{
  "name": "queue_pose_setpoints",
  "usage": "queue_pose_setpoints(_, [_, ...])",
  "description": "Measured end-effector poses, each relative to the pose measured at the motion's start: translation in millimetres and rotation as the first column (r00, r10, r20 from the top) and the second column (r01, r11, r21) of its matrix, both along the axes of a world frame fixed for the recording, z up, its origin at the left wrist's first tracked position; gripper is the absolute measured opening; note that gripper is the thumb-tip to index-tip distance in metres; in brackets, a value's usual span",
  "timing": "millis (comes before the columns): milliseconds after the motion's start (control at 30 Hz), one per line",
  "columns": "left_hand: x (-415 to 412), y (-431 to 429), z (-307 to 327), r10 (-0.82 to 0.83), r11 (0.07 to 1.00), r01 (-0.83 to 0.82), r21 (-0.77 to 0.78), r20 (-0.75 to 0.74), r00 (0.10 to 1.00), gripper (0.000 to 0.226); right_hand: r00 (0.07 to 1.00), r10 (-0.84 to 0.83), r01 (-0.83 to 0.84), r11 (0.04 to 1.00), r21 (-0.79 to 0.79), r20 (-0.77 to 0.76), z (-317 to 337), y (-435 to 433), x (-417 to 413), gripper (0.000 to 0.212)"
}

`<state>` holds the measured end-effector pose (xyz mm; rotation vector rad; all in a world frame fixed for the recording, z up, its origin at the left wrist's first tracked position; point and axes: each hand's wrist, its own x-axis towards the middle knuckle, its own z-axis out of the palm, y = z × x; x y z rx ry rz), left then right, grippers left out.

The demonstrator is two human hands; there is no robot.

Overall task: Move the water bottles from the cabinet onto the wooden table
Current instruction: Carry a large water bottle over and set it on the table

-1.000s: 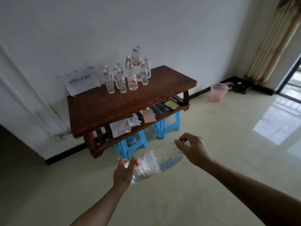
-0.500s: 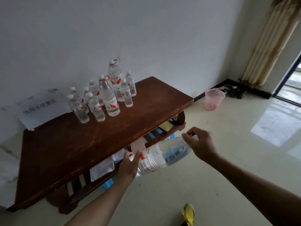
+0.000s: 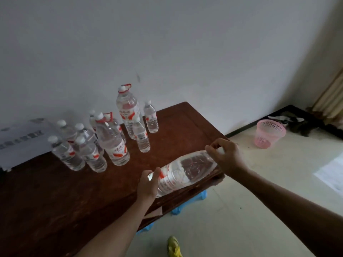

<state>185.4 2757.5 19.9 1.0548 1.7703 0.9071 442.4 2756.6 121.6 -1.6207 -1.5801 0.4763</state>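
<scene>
Large clear plastic water bottle [image 3: 182,173] lies nearly level over the right edge of the dark brown wooden table [image 3: 55,201], your left hand [image 3: 148,184] curled round its base, right hand [image 3: 227,158] pinching its neck; raise the neck and stand it inside that edge.

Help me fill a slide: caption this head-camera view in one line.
Left hand and right hand hold a large water bottle sideways above the wooden table, near standing bottles.

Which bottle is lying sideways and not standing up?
The big bottle held between the left hand and right hand, over the front edge of the table. The other bottles all stand upright on it.
</scene>
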Motion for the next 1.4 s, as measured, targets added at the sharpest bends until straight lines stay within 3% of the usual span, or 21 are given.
queue_pose_setpoints(67, [2, 32, -6, -0.016, 1.0, 0.016, 0.002, -0.01, 1.0, 0.081, 1.0, 0.017, -0.017, 1.0, 0.016, 0.009, -4, 33, 1, 0.02])
queue_pose_setpoints(200, [6, 115, -21, -0.033, 0.999, 0.034, -0.017, 0.047, 0.998, 0.081, 0.999, 0.016, -0.016, 1.0, 0.016, 0.045, -10, 111, 0, 0.02])
queue_pose_setpoints(300, [13, 181, -22, -0.066, 0.997, 0.068, -0.022, 0.083, 0.994, 0.074, 0.995, -0.004, 0.0, 0.999, 0.037, 0.105, 1, 172, -2, 0.023])
queue_pose_setpoints(400, [24, 222, -17, -0.085, 0.996, 0.09, -0.031, 0.126, 0.988, 0.042, 0.994, -0.036, 0.032, 0.999, 0.036, 0.104, 6, 211, 0, 0.022])
queue_pose_setpoints(667, [48, 325, -51, -0.024, 0.991, 0.045, -0.126, 0.163, 0.986, 0.029, 0.979, -0.02, 0.023, 1.0, -0.011, 0.203, -6, 322, 6, 0.019])
queue_pose_setpoints(933, [70, 372, -76, 0.054, 0.993, -0.034, -0.116, 0.176, 0.983, 0.059, 0.974, 0.129, -0.121, 0.991, -0.052, 0.187, -12, 396, 6, 0.02])
queue_pose_setpoints(1000, [73, 376, -81, 0.103, 0.986, -0.074, -0.151, 0.2, 0.974, 0.059, 0.967, 0.176, -0.171, 0.984, -0.04, 0.185, -12, 414, 3, 0.022])
queue_pose_setpoints(1067, [74, 376, -83, 0.2, 0.965, -0.153, -0.213, 0.222, 0.954, 0.073, 0.95, 0.229, -0.229, 0.973, -0.026, 0.214, -11, 427, -3, 0.025])
queue_pose_setpoints(1133, [72, 374, -86, 0.229, 0.954, -0.189, -0.231, 0.159, 0.96, 0.072, 0.919, 0.281, -0.282, 0.959, -0.037, 0.275, -9, 437, -12, 0.028])
queue_pose_setpoints(1233, [70, 363, -72, 0.229, 0.948, -0.214, -0.236, 0.038, 0.973, 0.042, 0.865, 0.376, -0.379, 0.924, -0.057, 0.334, -5, 445, -30, 0.032])
queue_pose_setpoints(1400, [59, 340, -55, 0.218, 0.933, -0.238, -0.271, -0.1, 0.971, 0.025, 0.753, 0.543, -0.564, 0.824, -0.061, 0.372, -4, 436, -63, 0.036])
